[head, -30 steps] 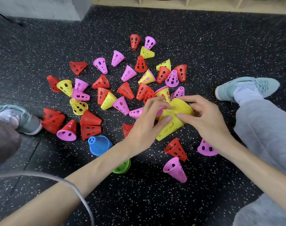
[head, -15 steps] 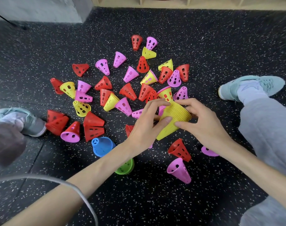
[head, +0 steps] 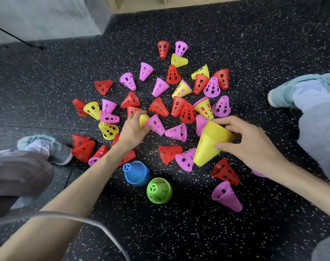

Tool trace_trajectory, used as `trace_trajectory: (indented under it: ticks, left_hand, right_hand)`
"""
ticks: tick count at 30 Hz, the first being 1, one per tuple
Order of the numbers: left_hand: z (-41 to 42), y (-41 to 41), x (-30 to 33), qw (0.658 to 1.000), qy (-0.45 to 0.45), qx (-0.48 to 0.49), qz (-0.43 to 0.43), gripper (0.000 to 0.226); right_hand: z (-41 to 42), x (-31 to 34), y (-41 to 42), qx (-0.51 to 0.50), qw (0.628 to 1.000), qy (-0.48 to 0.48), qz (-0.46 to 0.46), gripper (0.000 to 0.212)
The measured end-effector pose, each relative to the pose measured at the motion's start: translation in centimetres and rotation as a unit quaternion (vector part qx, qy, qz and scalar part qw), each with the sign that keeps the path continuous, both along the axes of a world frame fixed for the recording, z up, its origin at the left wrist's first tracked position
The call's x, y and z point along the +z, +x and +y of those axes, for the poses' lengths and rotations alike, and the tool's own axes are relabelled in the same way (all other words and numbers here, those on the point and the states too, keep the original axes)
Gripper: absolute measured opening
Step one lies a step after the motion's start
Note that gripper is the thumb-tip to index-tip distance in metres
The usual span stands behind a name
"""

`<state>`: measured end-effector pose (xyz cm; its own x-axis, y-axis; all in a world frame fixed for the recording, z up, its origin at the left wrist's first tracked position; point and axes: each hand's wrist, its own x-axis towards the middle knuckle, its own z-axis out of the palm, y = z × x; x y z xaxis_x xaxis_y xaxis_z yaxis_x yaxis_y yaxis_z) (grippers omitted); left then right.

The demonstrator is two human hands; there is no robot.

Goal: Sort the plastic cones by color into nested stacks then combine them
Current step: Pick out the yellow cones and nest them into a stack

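Observation:
Red, pink and yellow perforated cones lie scattered over the black speckled floor [head: 179, 232]. My right hand [head: 248, 142] grips a nested stack of yellow cones [head: 211, 144], tilted with its narrow end down to the left. My left hand [head: 132, 129] has reached left into the pile, and its fingers curl round a single yellow cone [head: 143, 119] lying beside a pink cone [head: 156, 124]. A blue cone stack [head: 136, 173] and a green cone stack [head: 159, 190] stand on the floor near me.
My shoes rest on the floor at the left [head: 47, 147] and the right [head: 299, 89], with grey trouser legs beside them. A grey cable [head: 96, 225] crosses my left forearm. A wall base and wooden shelf edge [head: 113, 4] run along the far side.
My left hand let go of the yellow stack and moved left to a loose yellow cone. My right hand keeps holding the stack, now alone.

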<state>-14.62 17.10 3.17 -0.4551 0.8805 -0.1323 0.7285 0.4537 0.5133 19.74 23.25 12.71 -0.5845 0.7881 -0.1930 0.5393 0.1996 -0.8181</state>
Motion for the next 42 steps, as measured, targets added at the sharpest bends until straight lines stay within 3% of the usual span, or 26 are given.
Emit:
trace_trajectory:
  ticks: [9, 13, 24, 32, 42]
  left_hand:
    - [1.4, -4.2, -3.1, 0.995, -0.093, -0.025, -0.006, 0.076]
    - [1.9, -4.6, -3.4, 0.997, -0.067, -0.027, 0.031, 0.068]
    - [1.8, -4.3, -3.8, 0.998, -0.048, -0.036, 0.013, 0.044]
    - [0.5, -3.9, -2.7, 0.999, 0.019, -0.028, 0.001, 0.039]
    - [-2.1, -1.9, 1.3, 0.987, 0.130, -0.027, -0.086, 0.032]
  right_hand:
    - [0.3, -0.6, -0.1, -0.006, 1.000, -0.020, -0.014, 0.057]
    - [0.7, -1.0, -0.2, -0.012, 0.999, -0.026, -0.017, 0.057]
    - [1.0, -1.5, -0.4, -0.007, 0.999, -0.039, -0.022, 0.054]
    - [0.9, -1.2, -0.9, -0.017, 0.999, -0.030, -0.020, 0.055]
    - [0.2, -0.6, -1.1, -0.014, 1.000, -0.014, -0.008, 0.057]
